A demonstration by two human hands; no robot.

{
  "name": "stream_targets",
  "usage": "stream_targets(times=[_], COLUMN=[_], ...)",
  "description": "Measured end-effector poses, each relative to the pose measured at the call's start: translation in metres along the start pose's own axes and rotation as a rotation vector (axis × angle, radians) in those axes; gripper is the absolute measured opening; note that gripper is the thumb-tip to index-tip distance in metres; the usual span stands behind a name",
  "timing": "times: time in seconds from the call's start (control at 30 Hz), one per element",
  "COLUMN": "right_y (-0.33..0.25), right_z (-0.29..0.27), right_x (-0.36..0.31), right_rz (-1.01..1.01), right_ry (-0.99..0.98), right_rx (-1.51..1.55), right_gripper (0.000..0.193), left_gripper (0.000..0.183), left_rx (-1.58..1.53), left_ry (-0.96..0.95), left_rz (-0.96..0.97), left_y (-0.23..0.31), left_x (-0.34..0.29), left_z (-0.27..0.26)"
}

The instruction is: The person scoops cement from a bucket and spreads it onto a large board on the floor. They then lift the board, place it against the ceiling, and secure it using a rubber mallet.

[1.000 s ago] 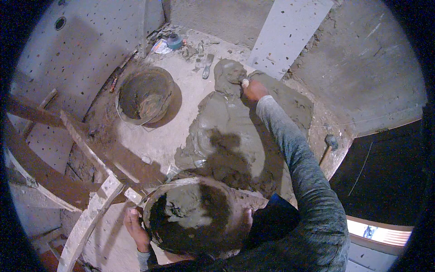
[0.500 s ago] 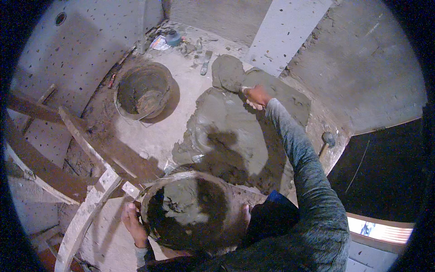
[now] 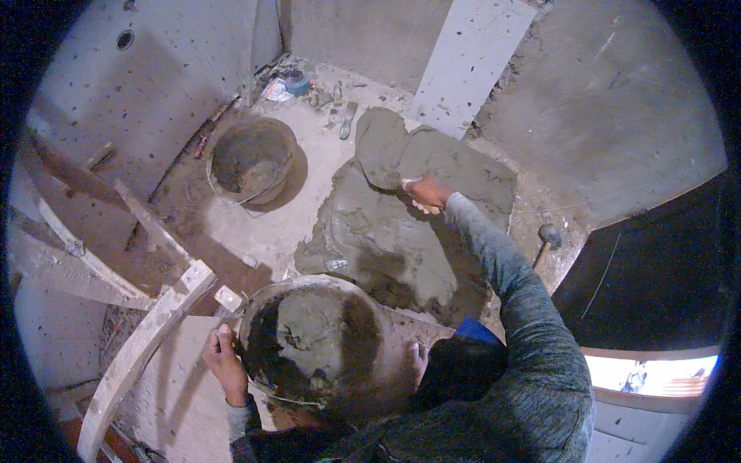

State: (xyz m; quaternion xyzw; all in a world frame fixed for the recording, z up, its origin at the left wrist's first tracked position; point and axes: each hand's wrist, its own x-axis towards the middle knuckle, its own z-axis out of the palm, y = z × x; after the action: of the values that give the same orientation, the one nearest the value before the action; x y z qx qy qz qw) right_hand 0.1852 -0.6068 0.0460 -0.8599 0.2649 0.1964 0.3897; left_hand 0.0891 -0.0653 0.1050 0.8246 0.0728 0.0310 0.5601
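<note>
My right hand is closed round the pale handle of a trowel; its blade is hidden in the mortar. A broad spread of wet grey mortar lies under and around that hand, with a rounded lump at its far left. Close to my body stands a bucket with grey mortar inside. My left hand grips the left side of this bucket at the rim, its thumb up and its fingers partly hidden.
A second bucket, mortar-smeared inside, stands at the far left. Beyond it lie a putty knife and a small blue-grey container. A hammer rests at right. Wooden boards stand at left, and a pale panel leans on the far wall.
My right hand has come nearer to me and slightly left over the mortar with the trowel. The left hand stays at the bucket rim. The whole view has shifted slightly.
</note>
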Motion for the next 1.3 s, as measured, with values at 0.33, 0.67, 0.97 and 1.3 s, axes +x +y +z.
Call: stream_targets(times=[0.33, 0.67, 0.97, 1.3], right_y=[-0.035, -0.081, -0.128, 0.046], right_z=[-0.038, 0.005, 0.070, -0.001], right_x=[-0.199, -0.284, -0.289, -0.145], right_rz=[-0.190, -0.929, -1.099, -0.330], right_ry=[-0.230, -0.664, -0.701, -0.134], right_rx=[0.224, -0.264, -0.174, 0.476], right_gripper=[0.036, 0.038, 0.047, 0.032], left_gripper=[0.026, 0.041, 0.039, 0.024], left_rx=[-0.533, -0.488, -0.411, -0.348], left_ry=[-0.468, -0.617, -0.249, 0.334], left_rz=[-0.395, -0.342, -0.224, -0.371], left_y=[0.085, 0.149, 0.190, 0.130], left_x=[-0.034, -0.088, -0.117, -0.123], left_z=[-0.038, -0.064, -0.124, -0.161])
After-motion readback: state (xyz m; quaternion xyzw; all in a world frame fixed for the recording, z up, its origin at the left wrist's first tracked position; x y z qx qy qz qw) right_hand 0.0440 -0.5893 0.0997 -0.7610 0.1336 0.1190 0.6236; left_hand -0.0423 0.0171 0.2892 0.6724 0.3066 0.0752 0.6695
